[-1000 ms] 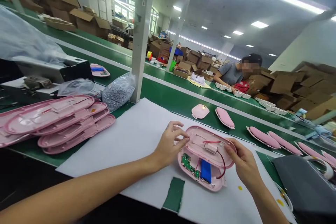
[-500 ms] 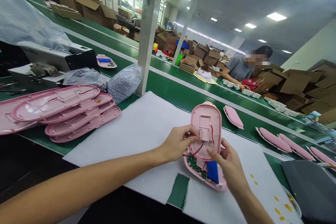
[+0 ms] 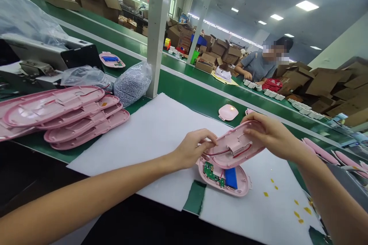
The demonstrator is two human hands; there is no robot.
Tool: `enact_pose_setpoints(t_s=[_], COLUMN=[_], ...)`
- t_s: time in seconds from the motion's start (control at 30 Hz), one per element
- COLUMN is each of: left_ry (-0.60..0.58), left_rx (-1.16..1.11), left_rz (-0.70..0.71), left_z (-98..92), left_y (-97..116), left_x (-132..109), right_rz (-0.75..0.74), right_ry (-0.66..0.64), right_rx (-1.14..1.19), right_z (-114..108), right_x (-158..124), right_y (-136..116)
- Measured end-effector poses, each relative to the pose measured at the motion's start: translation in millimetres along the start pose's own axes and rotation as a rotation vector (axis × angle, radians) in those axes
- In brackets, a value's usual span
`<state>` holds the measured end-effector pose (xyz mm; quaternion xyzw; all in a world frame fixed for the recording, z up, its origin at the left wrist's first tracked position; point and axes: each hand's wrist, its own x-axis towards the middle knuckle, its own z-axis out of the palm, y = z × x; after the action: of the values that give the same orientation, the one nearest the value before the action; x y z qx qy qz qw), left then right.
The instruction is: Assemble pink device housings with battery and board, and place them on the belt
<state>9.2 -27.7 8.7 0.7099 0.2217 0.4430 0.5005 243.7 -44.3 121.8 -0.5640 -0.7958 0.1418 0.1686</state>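
both hands are on the pink cover half (image 3: 234, 146), held tilted just above the pink base shell (image 3: 227, 178) lying on the white sheet (image 3: 155, 134). left hand (image 3: 192, 148) pinches its near end, right hand (image 3: 271, 134) fingers wrap its far edge. red wires (image 3: 230, 154) link both halves.

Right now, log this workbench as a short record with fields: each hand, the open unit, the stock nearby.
left hand: pinches the near end of the pink cover
right hand: grips the cover's far edge, holding it tilted above the base
pink base shell: lies on the white mat, green circuit board and blue battery inside
red wires: run along the cover's inner face
stack of pink covers: left, on the green belt
co-worker: seated at the far line
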Motion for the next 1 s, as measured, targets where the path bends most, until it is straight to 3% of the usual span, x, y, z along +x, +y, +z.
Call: enact_pose_setpoints(t_s=[0.13,0.23,0.33,0.43,0.6,0.8,1.0], left_ry=[0.064,0.025,-0.031,-0.073,-0.148,0.257,0.185], left_rx=[0.068,0.199,0.389,0.48,0.436,0.406,0.026], left_rz=[-0.004,0.123,0.263,0.232,0.22,0.238,-0.051], left_z=[-1.2,-2.9,-3.6,-1.7,0.1,0.5,11.6], left_y=[-2,-3,-3,-3,0,0,-10], left_x=[-2,-3,0,2,0,2,2], right_rz=[0.107,0.121,0.095,0.072,0.046,0.203,0.318], right_ry=[0.255,0.426,0.475,0.544,0.695,0.661,0.705], right_rx=[-0.01,-0.055,-0.043,-0.02,0.007,0.314,0.564], right_z=[12,23,32,42,52,62,81], right_x=[-32,-43,-44,-42,-39,-43,-49], right_y=[9,6,-2,-12,-22,-7,12])
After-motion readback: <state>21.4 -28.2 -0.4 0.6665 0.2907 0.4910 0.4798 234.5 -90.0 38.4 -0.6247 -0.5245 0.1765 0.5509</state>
